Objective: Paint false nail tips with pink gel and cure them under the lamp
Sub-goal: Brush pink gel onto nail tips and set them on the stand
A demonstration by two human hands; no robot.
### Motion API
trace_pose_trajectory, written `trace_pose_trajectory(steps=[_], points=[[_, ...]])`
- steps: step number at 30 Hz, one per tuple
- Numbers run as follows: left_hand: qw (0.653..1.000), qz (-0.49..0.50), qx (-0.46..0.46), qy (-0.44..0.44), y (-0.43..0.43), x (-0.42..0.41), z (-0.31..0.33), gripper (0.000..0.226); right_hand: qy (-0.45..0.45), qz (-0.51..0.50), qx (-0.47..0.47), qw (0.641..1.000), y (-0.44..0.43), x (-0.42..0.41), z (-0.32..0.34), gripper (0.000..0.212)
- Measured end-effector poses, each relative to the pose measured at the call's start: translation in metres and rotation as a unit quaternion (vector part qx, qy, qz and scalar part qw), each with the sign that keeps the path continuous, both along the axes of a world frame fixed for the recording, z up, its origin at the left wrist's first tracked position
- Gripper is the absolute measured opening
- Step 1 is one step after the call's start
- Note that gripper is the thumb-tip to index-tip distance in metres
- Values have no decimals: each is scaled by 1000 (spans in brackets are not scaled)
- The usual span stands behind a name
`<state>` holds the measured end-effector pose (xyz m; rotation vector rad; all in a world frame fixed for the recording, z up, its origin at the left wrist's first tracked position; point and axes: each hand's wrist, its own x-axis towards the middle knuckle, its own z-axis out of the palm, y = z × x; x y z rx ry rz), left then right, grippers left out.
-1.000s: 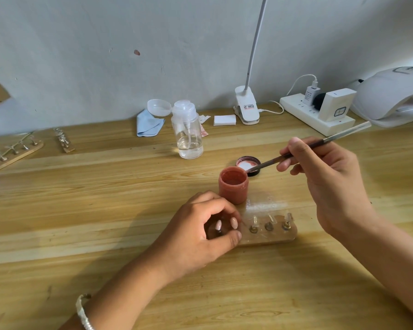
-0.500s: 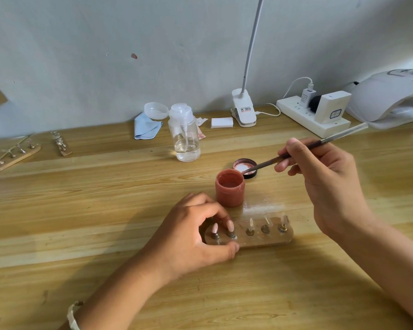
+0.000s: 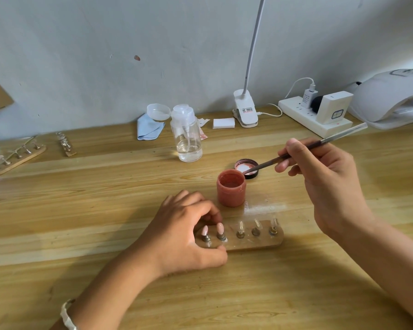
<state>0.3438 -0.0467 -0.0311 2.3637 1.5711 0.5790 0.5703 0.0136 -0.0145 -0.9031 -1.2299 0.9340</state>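
The left hand [image 3: 184,234] curls over the left end of the wooden nail holder [image 3: 253,239] on the desk [image 3: 105,210], its fingers [image 3: 208,210] and thumb pinching that end. Two pink tips [image 3: 219,228] stand beside three clear ones. The right hand [image 3: 324,177] fingers grip the brush [image 3: 296,153], whose tip reaches the lid [image 3: 246,167] behind the open pink gel jar [image 3: 231,189]. The curing lamp [image 3: 391,96] sits far right.

One view only, worn on the head, looking forward and steeply down across the wooden tabletop [image 3: 81,210] toward the wall [image 3: 105,55]. It sits close: the left hand [image 3: 186,232] and right hand [image 3: 324,184] fill the lower middle, forearms running off the bottom edge. Wide-angle, so the tabletop's far edge bows.
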Motion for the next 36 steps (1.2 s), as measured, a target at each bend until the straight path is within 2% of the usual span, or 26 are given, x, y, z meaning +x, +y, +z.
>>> trace_pose_trajectory(steps=[4, 8, 11, 13, 16, 18, 20, 24, 31, 36], points=[[999, 6, 39, -37, -1, 11, -5, 51, 6, 3, 6, 1000, 0, 0, 0, 20], [991, 9, 94, -90, 1, 25, -7, 31, 9, 2, 5, 1000, 0, 0, 1, 21], [988, -2, 89, -125, 2, 29, -10, 17, 12, 6, 5, 1000, -1, -1, 1, 21], [987, -20, 119, -106, 2, 28, -10, 15, 18, 10, 7, 1000, -1, -1, 1, 21], [971, -60, 227, -32, 0, 28, -10, 10, 15, 7, 13, 1000, -1, -1, 0, 19], [955, -74, 285, -35, -2, 27, -8, 6, -3, 6, 26, 1000, 0, -2, 0, 17], [943, -55, 317, -81, -2, 24, -6, 6, -41, 15, 48, 998, 1, -4, -1, 17], [936, 21, 323, -139, -1, 16, -4, 8, -208, 0, 101, 973, 4, -9, -6, 15], [937, 121, 287, -157, 4, 10, -5, 12, -344, 0, 137, 929, 5, -16, -11, 8], [939, 153, 250, -179, 4, 8, -6, 13, -388, 12, 131, 912, 7, -19, -12, 18]])
